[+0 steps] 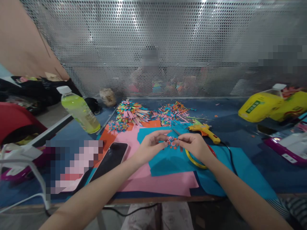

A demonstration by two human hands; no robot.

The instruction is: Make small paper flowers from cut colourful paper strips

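Above the blue paper sheet [165, 164], my left hand [153, 143] and my right hand [194, 144] meet at the fingertips. Between them they pinch a small cluster of curled paper strips [172, 142] in orange, pink and blue. Scissors with yellow and red handles [196, 163] show under my right hand, a blade tip poking out past its fingers; whether that hand touches them I cannot tell. A yellow hot glue gun [203, 130] lies just beyond my right hand. Pink paper [153, 185] spreads beneath the blue sheet.
Fringed paper pieces [130, 111] and loose cut strips [171, 113] are heaped at the back. On the left are a phone [111, 158] and a drink bottle [80, 110]. Yellow packages [261, 107] stand right. A black cord [231, 156] crosses more blue paper. A perforated metal panel [134, 32] closes the back.
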